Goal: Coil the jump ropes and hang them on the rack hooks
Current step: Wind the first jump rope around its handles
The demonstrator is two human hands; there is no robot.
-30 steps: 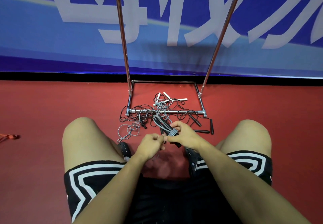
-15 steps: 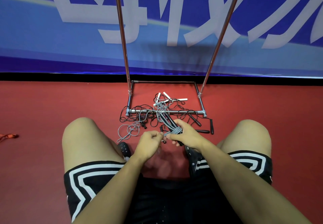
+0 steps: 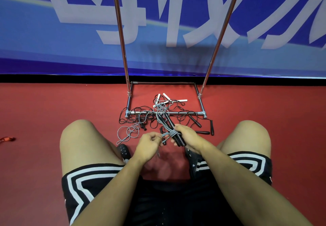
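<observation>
At the far left edge of the frame a small red strap [image 3: 7, 139] lies on the red floor [image 3: 35, 113], well away from your work. Moving right, a loose grey rope [image 3: 127, 134] sits in untidy loops just beyond your left knee, near a tangle of thin black ropes [image 3: 139, 115] draped over the front bar of the rack base [image 3: 199, 113]. Your left hand [image 3: 147, 144], at lower centre, has its fingers curled and pinches the free grey cord that runs across to the bundle. Just right of it, your right hand [image 3: 187, 137] is wrapped round the black handles [image 3: 172, 129] of the grey jump rope [image 3: 172, 135], with several turns of cord already bound across them. You look to be in the coiling step, securing this one rope; none can be seen hung yet, and the hooks are out of view above the two chrome uprights [image 3: 121, 32]. Next you will likely need to keep the cord taut, finish the wrap and tuck the end so it cannot slip. Further up, white-handled ropes [image 3: 167, 99] lie inside the base, and to the right loose black handles [image 3: 204, 129] rest on the floor beside your right knee.
</observation>
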